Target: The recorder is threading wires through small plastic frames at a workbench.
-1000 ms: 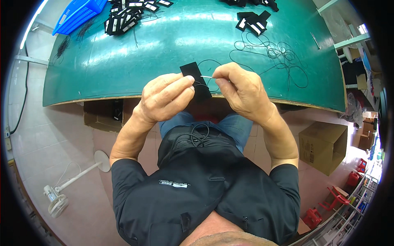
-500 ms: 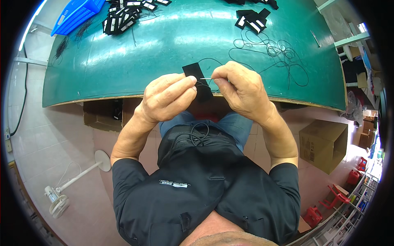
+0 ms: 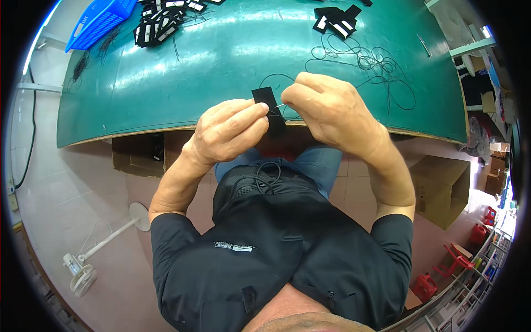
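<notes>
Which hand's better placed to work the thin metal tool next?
Right, most likely. The right hand pinches the thin metal tool; the left hand is occupied gripping the flat black piece.

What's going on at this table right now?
A person's left hand has a flat black piece in its grip at the near edge of the green table. The right hand pinches a thin, pale rod beside it; I can't tell whether rod and piece touch. Loose black cord lies in loops on the table's right side. Beyond it is a small pile of black pieces; a larger pile lies further left.
</notes>
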`<state>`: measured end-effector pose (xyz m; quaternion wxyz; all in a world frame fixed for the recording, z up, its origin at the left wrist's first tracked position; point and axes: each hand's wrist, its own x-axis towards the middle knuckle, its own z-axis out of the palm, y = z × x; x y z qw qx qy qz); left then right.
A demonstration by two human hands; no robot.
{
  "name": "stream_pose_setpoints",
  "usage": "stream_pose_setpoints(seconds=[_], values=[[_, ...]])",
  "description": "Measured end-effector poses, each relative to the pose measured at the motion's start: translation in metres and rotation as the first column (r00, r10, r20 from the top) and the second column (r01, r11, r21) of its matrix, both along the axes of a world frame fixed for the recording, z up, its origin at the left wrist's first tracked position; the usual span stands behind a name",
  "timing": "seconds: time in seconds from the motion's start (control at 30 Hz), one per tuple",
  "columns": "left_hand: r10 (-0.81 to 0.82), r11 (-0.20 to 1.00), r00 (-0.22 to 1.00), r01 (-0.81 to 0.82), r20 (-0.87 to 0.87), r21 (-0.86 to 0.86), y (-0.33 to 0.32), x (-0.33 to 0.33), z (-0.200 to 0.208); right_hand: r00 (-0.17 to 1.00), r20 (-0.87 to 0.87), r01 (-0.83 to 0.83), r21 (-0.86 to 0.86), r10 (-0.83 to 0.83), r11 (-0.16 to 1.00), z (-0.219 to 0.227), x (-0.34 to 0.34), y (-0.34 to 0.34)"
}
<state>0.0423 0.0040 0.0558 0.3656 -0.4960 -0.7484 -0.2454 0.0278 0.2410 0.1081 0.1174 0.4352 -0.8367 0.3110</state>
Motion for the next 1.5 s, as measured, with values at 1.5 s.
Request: stream_pose_setpoints(seconds=[1.5], values=[[-0.380,0.664,0.438,-0.484,0.815,0.570,0.044,-0.011,-0.042,0.908,-0.219,0.258,-0.379,-0.357,0.889,-0.082,-0.003,-0.029]])
